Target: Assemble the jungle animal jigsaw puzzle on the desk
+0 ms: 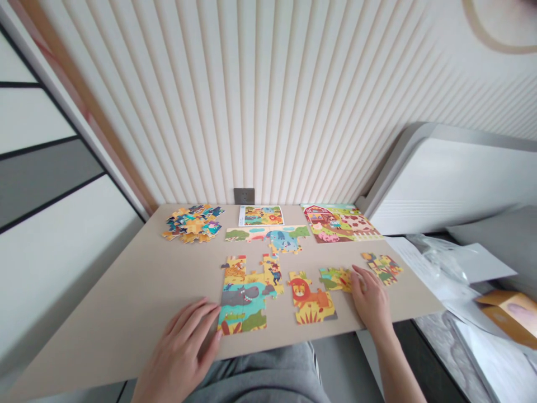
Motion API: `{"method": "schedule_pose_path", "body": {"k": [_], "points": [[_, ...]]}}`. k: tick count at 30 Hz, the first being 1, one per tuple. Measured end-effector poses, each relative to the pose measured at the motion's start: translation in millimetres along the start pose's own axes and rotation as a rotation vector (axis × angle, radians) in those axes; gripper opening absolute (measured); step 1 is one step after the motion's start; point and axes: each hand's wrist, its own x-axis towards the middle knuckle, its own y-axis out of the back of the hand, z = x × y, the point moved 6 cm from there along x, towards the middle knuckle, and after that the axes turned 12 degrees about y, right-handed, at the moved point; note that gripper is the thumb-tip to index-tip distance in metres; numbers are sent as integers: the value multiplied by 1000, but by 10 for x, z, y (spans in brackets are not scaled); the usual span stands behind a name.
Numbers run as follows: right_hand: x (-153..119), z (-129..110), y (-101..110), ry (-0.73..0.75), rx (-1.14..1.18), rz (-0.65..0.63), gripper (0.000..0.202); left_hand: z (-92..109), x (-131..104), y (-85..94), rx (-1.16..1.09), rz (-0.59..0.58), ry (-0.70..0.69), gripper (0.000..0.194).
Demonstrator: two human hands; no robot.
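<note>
My left hand (184,341) lies flat on the table, fingers stretched out, their tips at the left edge of a joined puzzle section with a grey hippo (241,296). My right hand (371,294) has its fingers bent over the right end of a small green and yellow puzzle section (335,278), hiding part of it. Between the hands lies a joined lion section (312,299), apart from the hippo one. Farther back is a strip of joined pieces with a blue elephant (282,238). Several loose pieces (385,268) lie right of my right hand.
A heap of puzzle pieces (193,224) sits at the table's back left. A picture card (260,215) lies at the back middle, and a farm puzzle (339,224) at the back right. Beyond the table's right edge are papers, plastic wrapping and an orange-yellow box (509,316).
</note>
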Motion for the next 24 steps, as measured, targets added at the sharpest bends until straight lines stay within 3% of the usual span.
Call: {"method": "schedule_pose_path", "body": {"k": [4, 7, 24], "points": [[-84, 99, 103, -151, -56, 118, 47, -21, -12, -15, 4, 13, -17, 45], [-98, 178, 91, -207, -37, 101, 49, -35, -15, -34, 11, 4, -25, 46], [-72, 202, 46, -202, -82, 27, 48, 5, 12, 14, -22, 9, -9, 43]]}}
